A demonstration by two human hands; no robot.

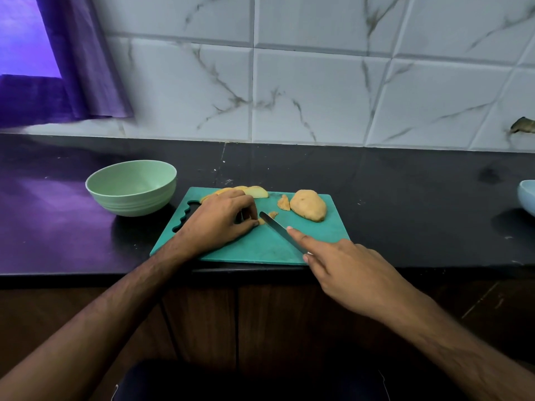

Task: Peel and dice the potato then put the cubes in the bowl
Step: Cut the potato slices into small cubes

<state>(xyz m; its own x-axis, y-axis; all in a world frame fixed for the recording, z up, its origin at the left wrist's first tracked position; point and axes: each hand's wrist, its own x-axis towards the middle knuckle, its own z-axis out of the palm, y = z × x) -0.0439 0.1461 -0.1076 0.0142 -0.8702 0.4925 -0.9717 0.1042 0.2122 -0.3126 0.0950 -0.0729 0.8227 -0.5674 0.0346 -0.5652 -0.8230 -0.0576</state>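
A black counter runs under a wall of white marble-veined tiles, with brown cabinet doors below its front edge. A purple curtain hangs at far left. The teal cutting board lies at the counter's front edge. Just left of the board stands a pale green bowl; nothing shows inside it.

On the board's left half the left hand rests with fingers curled, pinching a small potato piece at the knife tip. Behind that hand, at the board's far edge, lie potato slices, partly hidden by it. The knife slants across the board's middle. The right hand grips its handle, which is hidden, index finger stretched along the blade's spine. On the board's far right sits the potato half, a small scrap just left of it. Well right of the board, a pale blue dish is cut off by the frame. No writing is readable.
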